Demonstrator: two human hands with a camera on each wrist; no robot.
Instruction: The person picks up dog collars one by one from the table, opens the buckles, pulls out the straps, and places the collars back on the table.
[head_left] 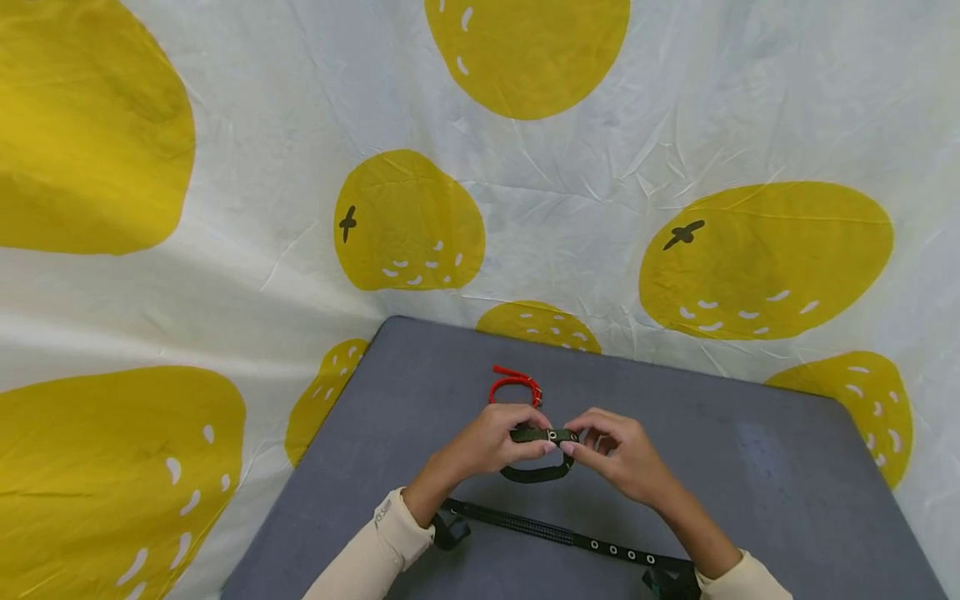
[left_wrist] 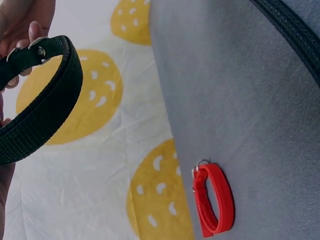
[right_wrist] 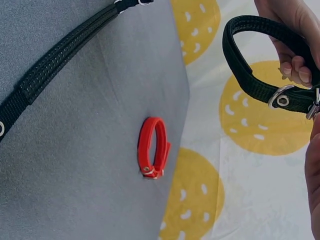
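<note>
My left grip (head_left: 498,437) and right grip (head_left: 624,454) pinch the dark green, looped webbing collar (head_left: 536,476) above the grey bench (head_left: 423,379); likely light and pliable, best held beside its silver metal buckle (right_wrist: 314,107).

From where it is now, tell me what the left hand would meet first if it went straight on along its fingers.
Past the dark collar it pinches, the left hand would probably meet the right hand first, which holds the same collar just ahead, though exact depth is unclear.
</note>
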